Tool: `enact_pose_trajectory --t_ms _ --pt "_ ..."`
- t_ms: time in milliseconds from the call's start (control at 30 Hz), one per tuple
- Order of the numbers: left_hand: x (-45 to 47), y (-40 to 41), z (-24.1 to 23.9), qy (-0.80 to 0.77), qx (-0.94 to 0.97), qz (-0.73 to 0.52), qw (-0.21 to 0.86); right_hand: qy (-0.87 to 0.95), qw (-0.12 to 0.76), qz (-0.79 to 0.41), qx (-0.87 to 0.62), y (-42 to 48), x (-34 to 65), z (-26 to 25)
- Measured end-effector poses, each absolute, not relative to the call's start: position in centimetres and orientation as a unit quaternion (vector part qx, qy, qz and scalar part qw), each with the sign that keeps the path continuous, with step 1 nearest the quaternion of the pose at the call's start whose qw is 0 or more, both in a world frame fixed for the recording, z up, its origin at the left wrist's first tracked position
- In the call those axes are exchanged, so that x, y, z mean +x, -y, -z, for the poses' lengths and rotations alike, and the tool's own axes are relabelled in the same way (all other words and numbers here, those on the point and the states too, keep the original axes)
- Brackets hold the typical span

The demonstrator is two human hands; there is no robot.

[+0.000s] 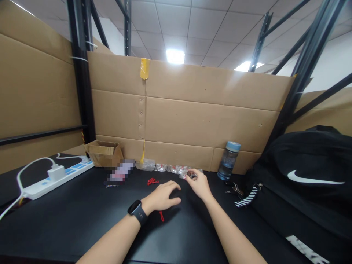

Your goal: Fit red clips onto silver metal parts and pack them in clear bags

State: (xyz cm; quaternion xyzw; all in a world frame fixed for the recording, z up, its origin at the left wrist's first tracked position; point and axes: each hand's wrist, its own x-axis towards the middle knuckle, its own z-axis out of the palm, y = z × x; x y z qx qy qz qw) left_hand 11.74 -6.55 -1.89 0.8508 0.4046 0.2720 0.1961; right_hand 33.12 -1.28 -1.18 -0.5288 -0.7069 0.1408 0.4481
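My right hand (200, 184) reaches to the back of the black table, its thumb and forefinger closed on a small clear plastic bag (183, 175) at the right part of a row. More small clear bags (161, 167) with bits of red inside lie to the left along the cardboard. My left hand (165, 196) hovers over the tabletop with curved fingers and thumb apart, holding nothing. Just beyond it lies a bundle of red cord (152, 181). A red cord loop (161, 216) shows below the left hand, partly hidden by it. A dark smartwatch (137, 212) is on the left wrist.
A white power strip (59, 179) with cables and a small open cardboard box (106, 153) stand at left. On the right are a blue-lidded water bottle (228, 161), keys (236, 189) and a black backpack (302, 190). A cardboard wall (187, 121) closes off the back.
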Motion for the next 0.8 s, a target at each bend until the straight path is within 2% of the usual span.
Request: enact_pose_trajectory --t_ms 100,200,333,467,533,667,800 --pt "12.5 8.5 3.0 -0.399 0.883 -0.153 0.193 0.688 0.457 -0.126 -0.550 0.6 34.9 0.9" --pt "13.7 9.7 4.5 -0.404 0.891 -0.125 0.164 0.679 0.453 -0.117 -0.566 0.2 35.6 1.1" --pt "14.7 9.6 4.7 -0.382 0.901 -0.168 0.121 0.684 0.445 -0.121 -0.565 0.0 35.4 1.5" --pt "14.3 8.7 2.2 -0.374 0.887 -0.263 0.062 0.694 0.449 -0.126 -0.549 0.0 35.1 1.6" --pt "13.2 8.3 0.8 -0.394 0.877 -0.267 0.056 0.701 0.448 -0.128 -0.540 0.0 35.1 1.6" --pt "9.9 7.2 -0.6 -0.329 0.917 -0.165 0.151 0.715 0.438 -0.122 -0.531 0.0 35.3 1.5" --pt "8.4 6.2 0.2 -0.326 0.910 -0.102 0.236 0.725 0.427 -0.127 -0.525 0.2 35.2 1.5"
